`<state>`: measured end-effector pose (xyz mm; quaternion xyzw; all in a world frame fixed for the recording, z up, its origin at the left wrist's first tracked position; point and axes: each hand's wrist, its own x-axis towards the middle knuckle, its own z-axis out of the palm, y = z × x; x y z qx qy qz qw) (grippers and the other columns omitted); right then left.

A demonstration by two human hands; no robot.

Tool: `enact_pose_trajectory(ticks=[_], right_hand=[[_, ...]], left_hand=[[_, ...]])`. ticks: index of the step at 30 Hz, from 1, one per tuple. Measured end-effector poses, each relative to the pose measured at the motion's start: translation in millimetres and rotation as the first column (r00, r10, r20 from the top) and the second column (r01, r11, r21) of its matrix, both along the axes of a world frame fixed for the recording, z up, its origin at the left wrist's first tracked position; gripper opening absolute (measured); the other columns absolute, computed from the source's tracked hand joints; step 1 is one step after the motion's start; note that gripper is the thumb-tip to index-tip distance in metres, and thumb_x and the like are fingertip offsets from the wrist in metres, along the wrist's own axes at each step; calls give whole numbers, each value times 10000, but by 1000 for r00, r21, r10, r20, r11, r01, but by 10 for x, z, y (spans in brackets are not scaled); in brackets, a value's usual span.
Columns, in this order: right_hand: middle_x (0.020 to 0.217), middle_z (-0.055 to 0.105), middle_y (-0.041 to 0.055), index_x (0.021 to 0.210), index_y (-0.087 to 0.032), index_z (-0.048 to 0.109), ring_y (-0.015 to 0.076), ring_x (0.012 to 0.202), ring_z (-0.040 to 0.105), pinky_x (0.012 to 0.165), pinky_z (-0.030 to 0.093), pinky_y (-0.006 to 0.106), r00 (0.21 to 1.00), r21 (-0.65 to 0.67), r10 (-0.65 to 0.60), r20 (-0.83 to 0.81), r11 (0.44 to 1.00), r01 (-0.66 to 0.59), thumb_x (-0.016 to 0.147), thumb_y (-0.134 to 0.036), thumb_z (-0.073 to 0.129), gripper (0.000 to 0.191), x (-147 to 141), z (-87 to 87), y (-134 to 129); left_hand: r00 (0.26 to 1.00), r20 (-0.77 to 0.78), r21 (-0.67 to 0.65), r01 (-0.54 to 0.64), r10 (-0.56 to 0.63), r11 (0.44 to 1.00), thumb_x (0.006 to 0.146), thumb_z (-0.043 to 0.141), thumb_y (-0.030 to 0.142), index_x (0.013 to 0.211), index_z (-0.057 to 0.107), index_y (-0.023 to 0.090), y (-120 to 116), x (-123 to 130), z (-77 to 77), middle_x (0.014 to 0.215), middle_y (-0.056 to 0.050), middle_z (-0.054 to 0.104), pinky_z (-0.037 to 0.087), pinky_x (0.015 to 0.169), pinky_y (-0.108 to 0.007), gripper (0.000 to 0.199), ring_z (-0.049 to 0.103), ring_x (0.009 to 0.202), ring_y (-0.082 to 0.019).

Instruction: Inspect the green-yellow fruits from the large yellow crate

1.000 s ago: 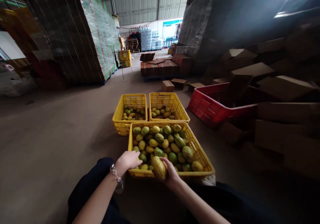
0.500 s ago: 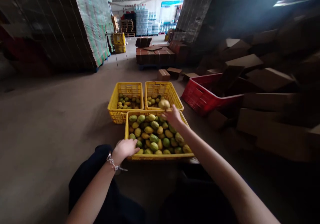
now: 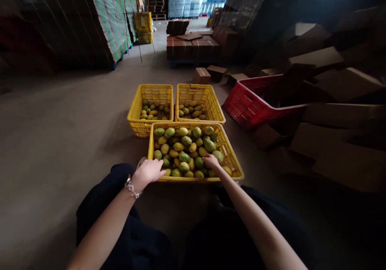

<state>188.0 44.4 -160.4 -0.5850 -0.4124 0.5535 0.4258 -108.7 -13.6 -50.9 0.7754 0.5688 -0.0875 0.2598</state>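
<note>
A yellow crate [image 3: 196,179] full of green and yellow fruits [image 3: 184,156] stands in front of me. My left hand [image 3: 148,171] rests over its left front rim with the fingers apart, holding nothing. Inside the crate, toward the right, my right hand [image 3: 212,162] touches the fruits near a green one [image 3: 199,162]; its fingertips are partly hidden, so any grip cannot be made out. Behind stand two more yellow crates, the left one [image 3: 138,130] and the right one [image 3: 217,101], each with several fruits at the bottom.
A red crate [image 3: 247,105] stands at the right beside piled cardboard boxes [image 3: 340,141]. Farther back are stacked brown cartons [image 3: 193,49] on a pallet, a small open box [image 3: 201,76] and a tall wrapped stack [image 3: 108,20] at the left.
My right hand has come back from the right rear crate into the front one. The fruit that was in the air by it is no longer there. The view has tilted down.
</note>
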Motion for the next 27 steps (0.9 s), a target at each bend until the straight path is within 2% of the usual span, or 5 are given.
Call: enact_pose_trajectory(ticks=[10,18,20,23,27], right_hand=[[1304,584,217,1114,-137,610,415,1348,407,1082,338,473,800,-248,205,564,966,-72,627,-312,872,580,-693,-532,76],[921,674,96,884,-174,644,300,1031,610,883,462,391,814,-151,197,547,979,-136,723,-408,795,322,-771,7,170],[756,646,39,790,-179,651,225,819,622,730,480,330,847,-109,235,478,972,-209,777,-507,722,335,-826,344,198],[691,629,13,762,-178,665,146,625,547,535,425,262,881,-13,339,330,935,-355,807,-618,636,443,-999,931,204],[620,592,-28,782,-218,634,112,509,506,443,372,226,891,131,403,210,891,-434,822,-669,585,456,-1199,1588,133]], left_hand=[[932,361,-55,6,14,998,824,578,306,1045,670,230,84,102,-84,1133,-108,717,441,1021,-385,251,648,1111,-297],[806,518,8,-340,287,940,794,680,269,934,647,192,100,173,5,1099,-165,700,256,1171,-489,163,566,1233,-368],[590,705,-56,-507,394,860,780,716,248,1026,639,193,127,263,106,1257,-154,648,208,1199,-450,264,487,1330,-351],[-16,856,-404,-646,517,648,813,691,216,1034,637,203,197,411,282,1336,-99,606,279,1172,-346,228,461,1363,-270],[-608,525,-843,-276,596,462,962,460,341,971,641,188,240,504,482,1061,-84,700,476,1019,-385,238,605,1178,-250]])
